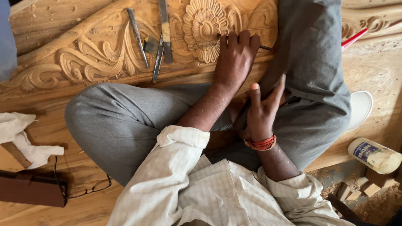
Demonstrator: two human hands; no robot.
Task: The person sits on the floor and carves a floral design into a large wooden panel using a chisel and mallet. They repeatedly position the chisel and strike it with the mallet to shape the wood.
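Note:
I sit cross-legged in grey trousers (117, 125) on a large carved wooden panel (83, 62). My left hand (236, 56) rests on the panel beside a carved flower (205, 27), fingers curled over a thin metal chisel (266, 48) whose tip is hidden under the fingers. My right hand (261, 111), with red bands at the wrist, lies between my knees, closed around a dark handle-like object (242, 115) that is mostly hidden.
Several loose chisels (161, 42) lie on the panel left of the flower. A red pencil (354, 38) and white dish (360, 109) sit at right, with a white bottle (374, 155) and wood blocks (370, 188) below. White cloth (21, 134), brown case (31, 190) and glasses (90, 188) lie left.

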